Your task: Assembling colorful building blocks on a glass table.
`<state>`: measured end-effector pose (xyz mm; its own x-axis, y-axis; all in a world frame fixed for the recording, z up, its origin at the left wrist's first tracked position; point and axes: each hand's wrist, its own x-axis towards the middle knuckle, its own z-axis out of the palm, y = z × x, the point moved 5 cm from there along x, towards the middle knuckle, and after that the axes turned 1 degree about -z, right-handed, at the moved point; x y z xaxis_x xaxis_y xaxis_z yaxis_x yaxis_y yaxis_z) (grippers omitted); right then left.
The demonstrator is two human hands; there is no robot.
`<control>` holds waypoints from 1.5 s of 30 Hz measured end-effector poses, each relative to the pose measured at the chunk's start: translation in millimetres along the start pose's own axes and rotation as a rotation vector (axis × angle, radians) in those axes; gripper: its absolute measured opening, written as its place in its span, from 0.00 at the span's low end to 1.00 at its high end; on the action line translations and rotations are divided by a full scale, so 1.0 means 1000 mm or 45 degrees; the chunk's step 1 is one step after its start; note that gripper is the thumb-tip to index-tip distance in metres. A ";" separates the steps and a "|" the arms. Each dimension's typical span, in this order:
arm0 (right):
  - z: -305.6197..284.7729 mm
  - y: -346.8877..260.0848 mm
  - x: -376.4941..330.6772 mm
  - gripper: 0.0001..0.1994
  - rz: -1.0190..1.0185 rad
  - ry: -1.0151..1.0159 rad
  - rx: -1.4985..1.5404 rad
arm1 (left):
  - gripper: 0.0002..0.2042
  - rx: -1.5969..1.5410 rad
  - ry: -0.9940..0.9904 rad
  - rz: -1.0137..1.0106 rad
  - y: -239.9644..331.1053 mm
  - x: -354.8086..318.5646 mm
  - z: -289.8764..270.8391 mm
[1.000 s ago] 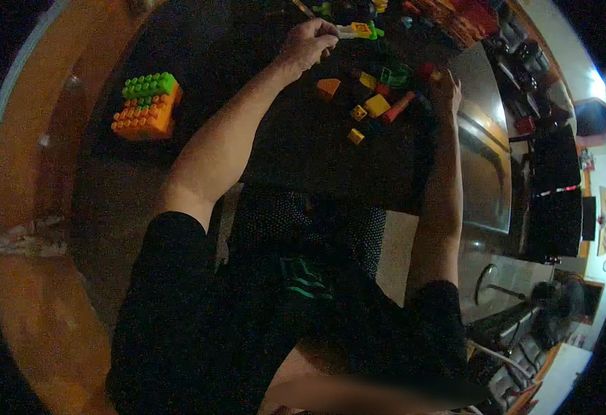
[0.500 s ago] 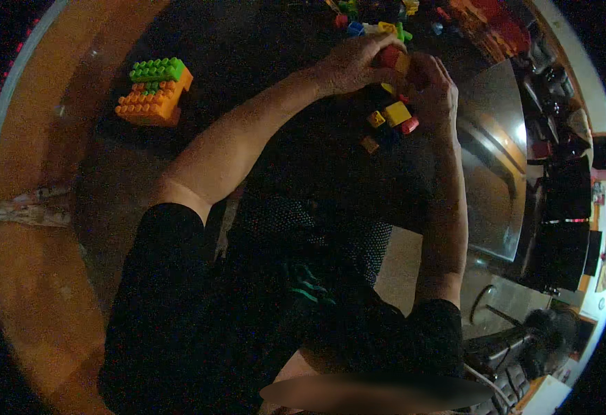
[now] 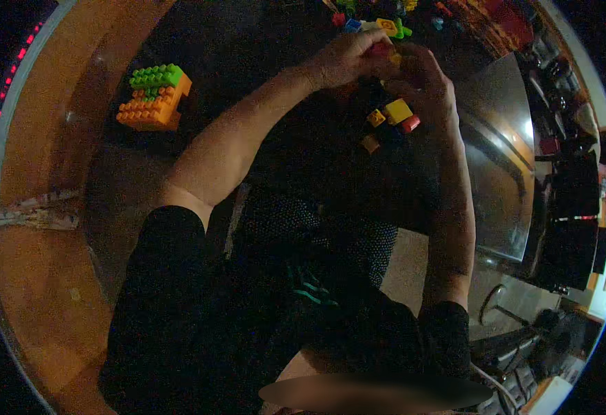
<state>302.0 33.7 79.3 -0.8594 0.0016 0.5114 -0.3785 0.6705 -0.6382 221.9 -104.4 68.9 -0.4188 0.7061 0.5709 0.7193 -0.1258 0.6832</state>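
Out in front of me, toward the far side of the dark table, my left hand (image 3: 350, 58) is closed on a red building block (image 3: 380, 50). My right hand (image 3: 427, 81) curls in from the right, its fingers around a yellow-orange block (image 3: 396, 60) that meets the red one; motion blurs the fingertips. Just nearer than the hands lie a larger yellow block (image 3: 398, 111), a small yellow block (image 3: 375, 117), a red block (image 3: 410, 124) and a dim orange block (image 3: 371, 143). Off to the left stands a built stack of orange bricks (image 3: 152, 114) topped with green bricks (image 3: 158, 75).
More loose blocks lie beyond my hands, among them a yellow one (image 3: 386, 26), a blue one (image 3: 353, 25) and a green one (image 3: 401, 30). At the right a shiny dark panel (image 3: 497, 159) reflects light. A patterned red-orange cloth or sheet (image 3: 486, 28) lies at the far right.
Both hands have shifted slightly away from me and to the left, with the red and yellow-orange blocks tilting between them. The loose blocks and the stack keep their places.
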 end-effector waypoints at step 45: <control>0.008 -0.013 -0.005 0.15 0.202 0.108 -0.129 | 0.26 0.235 0.187 -0.058 -0.016 0.000 -0.016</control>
<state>308.1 18.9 80.5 -0.8717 0.1731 0.4585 -0.2003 0.7281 -0.6556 202.0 -113.4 65.5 -0.5197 0.5973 0.6109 0.7813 0.0430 0.6227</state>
